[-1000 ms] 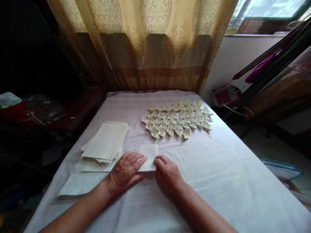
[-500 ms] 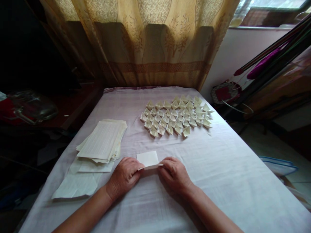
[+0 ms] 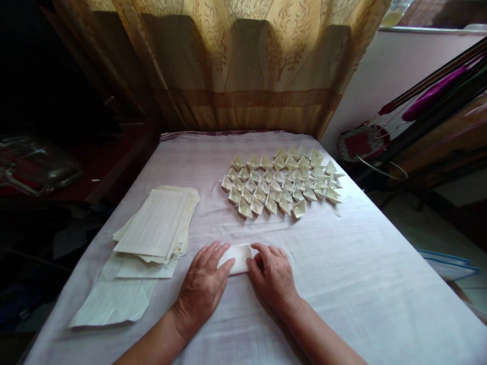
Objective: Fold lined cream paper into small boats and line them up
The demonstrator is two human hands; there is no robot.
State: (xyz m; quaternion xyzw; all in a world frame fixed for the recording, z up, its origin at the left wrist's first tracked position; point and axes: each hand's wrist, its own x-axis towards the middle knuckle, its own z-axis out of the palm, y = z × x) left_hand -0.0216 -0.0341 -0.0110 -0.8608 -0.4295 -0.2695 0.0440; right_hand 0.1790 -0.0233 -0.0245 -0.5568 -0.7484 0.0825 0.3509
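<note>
A small white sheet of paper, folded to a narrow strip, lies on the cloth-covered table in front of me. My left hand lies flat with its fingers stretched out over the strip's left end. My right hand presses its fingers on the strip's right end. Further back on the table stand several small folded paper boats in rows.
A stack of lined paper sheets lies at the left, with loose sheets under it near the table's left edge. A patterned curtain hangs behind the table. Dark furniture stands at the left, rods and clutter at the right.
The paper was a taller rectangle; its near edge was lifted and folded over, and now it is a flat narrow strip under both hands. The view shifted slightly.
</note>
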